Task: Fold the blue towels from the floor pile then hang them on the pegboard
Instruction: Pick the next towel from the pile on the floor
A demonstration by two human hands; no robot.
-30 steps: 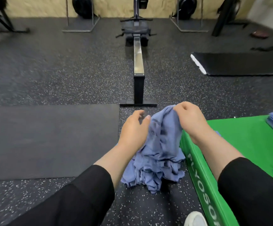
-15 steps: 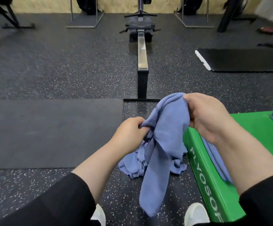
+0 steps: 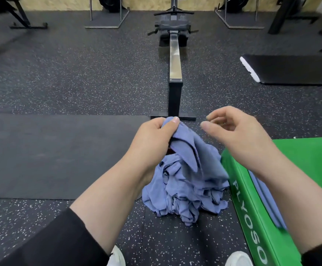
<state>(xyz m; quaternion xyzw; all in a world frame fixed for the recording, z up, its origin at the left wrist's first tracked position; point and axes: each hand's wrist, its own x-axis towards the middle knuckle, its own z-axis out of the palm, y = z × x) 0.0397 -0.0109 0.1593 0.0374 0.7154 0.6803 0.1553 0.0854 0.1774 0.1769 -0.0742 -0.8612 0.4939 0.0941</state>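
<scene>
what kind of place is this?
Most likely a gym: a rowing machine stands on speckled rubber flooring, with black exercise mats laid out and a green plyo box at the right.

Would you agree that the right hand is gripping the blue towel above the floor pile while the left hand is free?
Not quite: the hands are swapped. In the head view the left hand grips the blue towel above the floor pile, while the right hand holds nothing.

green box (image 3: 256,217) cut off rt, shoes (image 3: 238,259) cropped
</scene>
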